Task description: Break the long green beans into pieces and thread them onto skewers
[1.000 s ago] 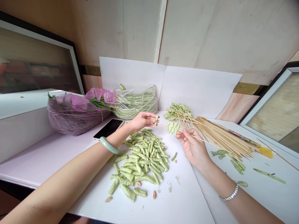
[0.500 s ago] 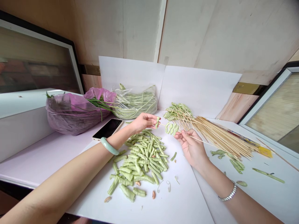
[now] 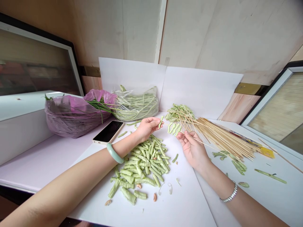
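Note:
My left hand [image 3: 148, 128], with a green bangle at its wrist, pinches a short green bean piece [image 3: 161, 121] at the tip of a thin wooden skewer. Several bean pieces [image 3: 174, 129] are threaded side by side on that skewer, between my two hands. My right hand [image 3: 193, 148] has its thumb and fingers closed on the skewer [image 3: 205, 143], just right of the threaded pieces. Beneath my left hand lies a heap of cut bean pieces [image 3: 142, 164] on the white surface.
A phone [image 3: 108, 131] lies left of the heap, before a purple bag [image 3: 75, 116] and a clear bag of long beans [image 3: 139, 104]. Bare skewers [image 3: 227, 138] fan out at the right, beside filled skewers [image 3: 180, 112]. Loose seeds [image 3: 155, 197] lie in front.
My left hand has shifted slightly right, bringing its bean piece nearer the threaded ones. My right hand has barely moved.

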Tool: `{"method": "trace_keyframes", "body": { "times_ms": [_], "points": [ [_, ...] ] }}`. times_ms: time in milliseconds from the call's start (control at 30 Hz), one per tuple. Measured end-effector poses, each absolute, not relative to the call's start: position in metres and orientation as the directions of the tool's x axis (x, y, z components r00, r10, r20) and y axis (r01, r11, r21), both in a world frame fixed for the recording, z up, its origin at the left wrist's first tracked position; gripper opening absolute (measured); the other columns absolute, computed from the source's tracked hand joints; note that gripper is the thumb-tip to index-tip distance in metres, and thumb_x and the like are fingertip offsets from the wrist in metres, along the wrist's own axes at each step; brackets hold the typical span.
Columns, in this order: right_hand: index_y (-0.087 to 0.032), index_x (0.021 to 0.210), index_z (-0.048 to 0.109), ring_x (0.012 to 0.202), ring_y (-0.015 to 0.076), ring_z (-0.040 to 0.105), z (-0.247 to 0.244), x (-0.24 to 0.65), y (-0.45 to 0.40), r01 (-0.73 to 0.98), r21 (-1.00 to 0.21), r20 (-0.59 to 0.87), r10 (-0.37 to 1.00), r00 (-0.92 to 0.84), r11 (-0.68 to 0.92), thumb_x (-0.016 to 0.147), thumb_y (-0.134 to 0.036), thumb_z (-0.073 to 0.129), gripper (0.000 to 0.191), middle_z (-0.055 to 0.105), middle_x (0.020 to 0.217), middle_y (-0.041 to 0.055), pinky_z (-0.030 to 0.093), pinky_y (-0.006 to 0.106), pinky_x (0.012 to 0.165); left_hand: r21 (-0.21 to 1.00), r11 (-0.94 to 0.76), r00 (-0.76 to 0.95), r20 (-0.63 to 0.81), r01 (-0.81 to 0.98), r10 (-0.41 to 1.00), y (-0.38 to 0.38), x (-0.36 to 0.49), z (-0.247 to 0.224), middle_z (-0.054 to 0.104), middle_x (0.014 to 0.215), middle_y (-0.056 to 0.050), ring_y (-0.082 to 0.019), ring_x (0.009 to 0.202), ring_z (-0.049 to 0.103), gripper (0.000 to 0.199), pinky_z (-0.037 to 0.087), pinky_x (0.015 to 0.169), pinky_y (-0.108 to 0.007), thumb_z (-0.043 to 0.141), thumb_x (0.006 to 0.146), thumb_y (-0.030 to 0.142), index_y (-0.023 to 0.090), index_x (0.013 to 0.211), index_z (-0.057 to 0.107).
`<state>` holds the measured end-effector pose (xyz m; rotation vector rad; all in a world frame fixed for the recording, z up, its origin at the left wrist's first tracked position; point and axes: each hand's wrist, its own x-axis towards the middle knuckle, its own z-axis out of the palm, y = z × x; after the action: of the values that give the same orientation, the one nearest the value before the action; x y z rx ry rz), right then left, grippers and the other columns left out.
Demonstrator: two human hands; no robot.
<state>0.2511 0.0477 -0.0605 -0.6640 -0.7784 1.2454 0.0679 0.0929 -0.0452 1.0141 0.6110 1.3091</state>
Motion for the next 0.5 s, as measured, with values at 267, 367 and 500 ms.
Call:
{"method": "trace_keyframes", "body": {
  "times_ms": [267,367,500],
  "points": [
    [-0.02,0.058,0.053,0.064,0.0104,0.066,-0.061,0.25,0.045,-0.57,-0.801,0.137,0.983,0.126,0.185,0.045,-0.027,0.089,0.039,0.07,0.062,-0.0008,0.055,0.022,0.07,0.793,0.017,0.16,0.102,-0.609,0.982,0.087,0.08,-0.049,0.067,0.072,-0.004,-0.008,0.067,0.062,0.001,0.049,0.072,-0.021,0.068,0.073,0.01,0.01,0.072,0.067],
    [-0.02,0.058,0.053,0.065,0.0105,0.066,-0.062,0.25,0.044,-0.571,-0.8,0.14,0.982,0.123,0.185,0.045,-0.027,0.089,0.039,0.07,0.062,-0.0007,0.055,0.022,0.071,0.77,0.031,0.177,0.107,-0.637,0.978,0.086,0.081,-0.051,0.066,0.073,-0.004,-0.007,0.067,0.06,0.002,0.049,0.072,-0.02,0.068,0.072,0.01,0.01,0.072,0.067],
    [-0.02,0.058,0.053,0.064,0.0103,0.066,-0.062,0.249,0.043,-0.578,-0.794,0.144,0.982,0.124,0.19,0.045,-0.027,0.089,0.039,0.069,0.061,-0.0007,0.055,0.021,0.071,0.754,0.059,0.212,0.109,-0.654,0.971,0.083,0.084,-0.054,0.065,0.074,-0.004,-0.008,0.067,0.06,0.003,0.049,0.069,-0.018,0.069,0.071,0.01,0.01,0.071,0.067]
  ]
}}
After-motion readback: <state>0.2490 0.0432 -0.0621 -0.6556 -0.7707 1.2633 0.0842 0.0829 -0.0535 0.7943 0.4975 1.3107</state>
